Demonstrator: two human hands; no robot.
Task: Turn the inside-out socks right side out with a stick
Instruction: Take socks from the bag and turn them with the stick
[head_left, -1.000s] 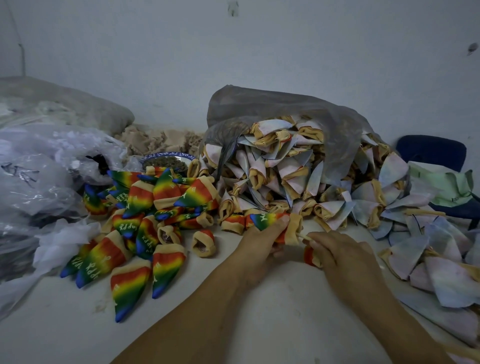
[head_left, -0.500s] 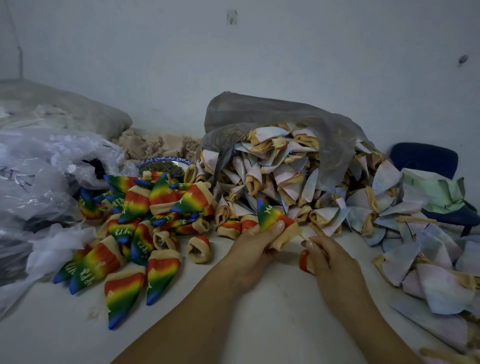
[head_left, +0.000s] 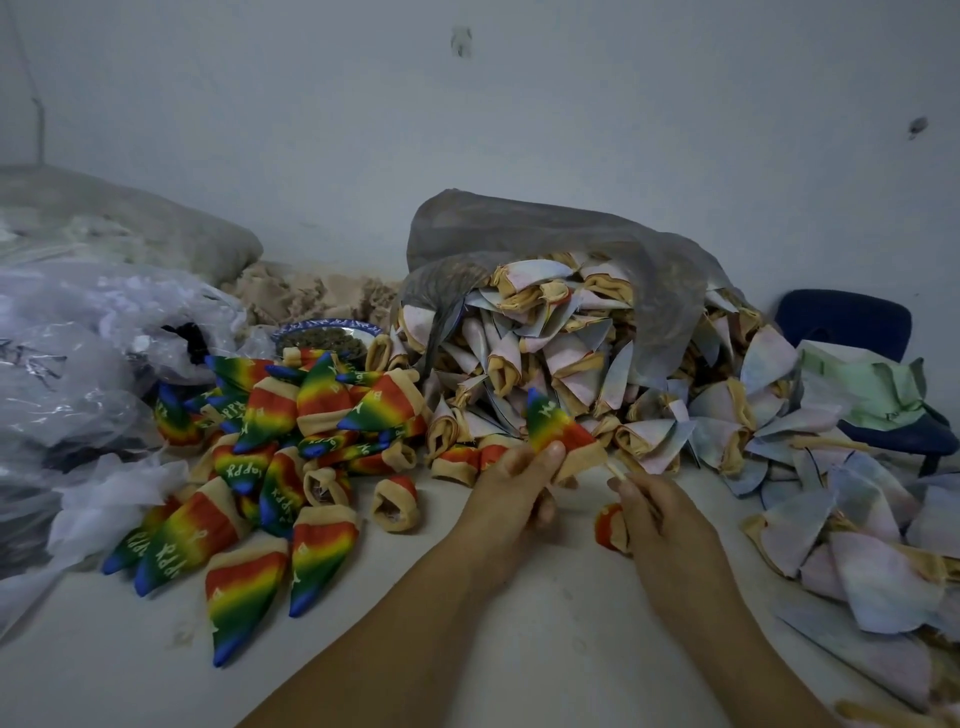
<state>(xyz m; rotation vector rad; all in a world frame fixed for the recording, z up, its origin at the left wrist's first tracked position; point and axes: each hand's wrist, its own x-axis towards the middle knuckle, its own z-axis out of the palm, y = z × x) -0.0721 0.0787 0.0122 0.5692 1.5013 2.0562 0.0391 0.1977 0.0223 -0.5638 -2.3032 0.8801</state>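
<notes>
Rainbow sock (head_left: 556, 423) tipped up in left hand (head_left: 511, 486), white tabletop (head_left: 467, 623), bare wall (head_left: 519, 130)

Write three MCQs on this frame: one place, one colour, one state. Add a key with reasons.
1. Where does the rainbow sock pile lie relative to the left hand?
A. to its left
B. to its right
C. inside the grey bag

2. What colour is the cuff of the held sock?
A. blue
B. tan
C. white

3. What is the left hand doing?
A. lying flat and empty
B. gripping the held sock
C. lifting the plate

Key:
1 A: the pile spreads out to the left of the hand.
2 B: the band beyond the red stripe is tan.
3 B: the thumb and fingers curl round the sock, whose blue tip points up.
</notes>
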